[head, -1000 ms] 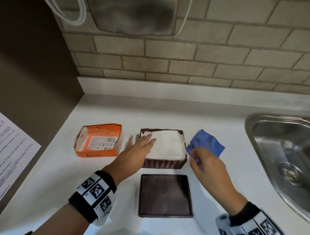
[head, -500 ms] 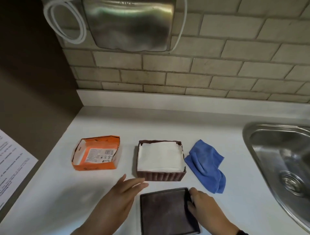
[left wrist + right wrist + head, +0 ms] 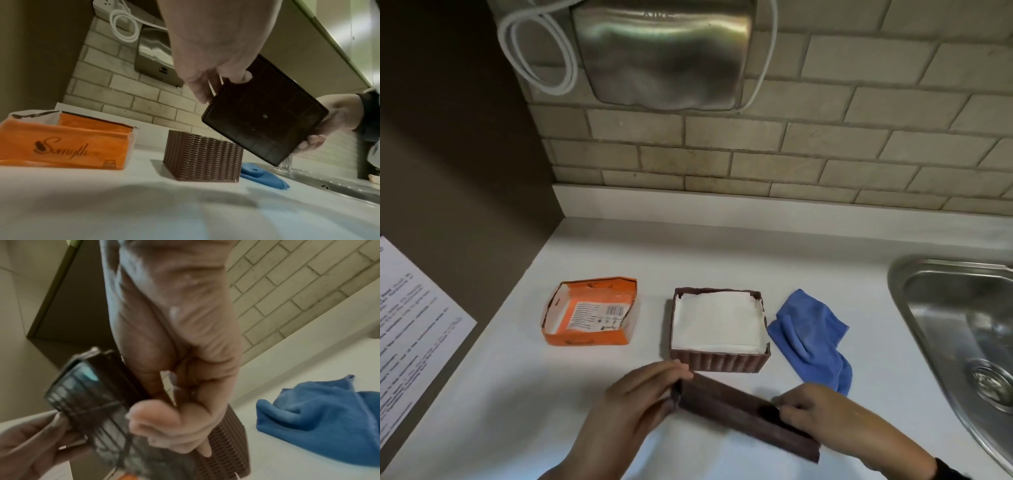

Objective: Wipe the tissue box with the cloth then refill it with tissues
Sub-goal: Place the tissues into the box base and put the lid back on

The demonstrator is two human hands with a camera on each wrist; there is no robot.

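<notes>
The brown woven tissue box stands open on the white counter, filled with white tissues. Its dark brown lid is lifted off the counter and tilted, in front of the box. My left hand grips the lid's left end. My right hand grips its right end. The blue cloth lies crumpled just right of the box, untouched.
An opened orange tissue pack sits left of the box. A steel sink is at the right edge. A metal wall unit and white cable hang on the brick wall. A printed sheet is on the left wall.
My right hand left the blue cloth lying on the counter and my left hand came off the tissues. Both hands took the lid from the counter and raised it, tilted.
</notes>
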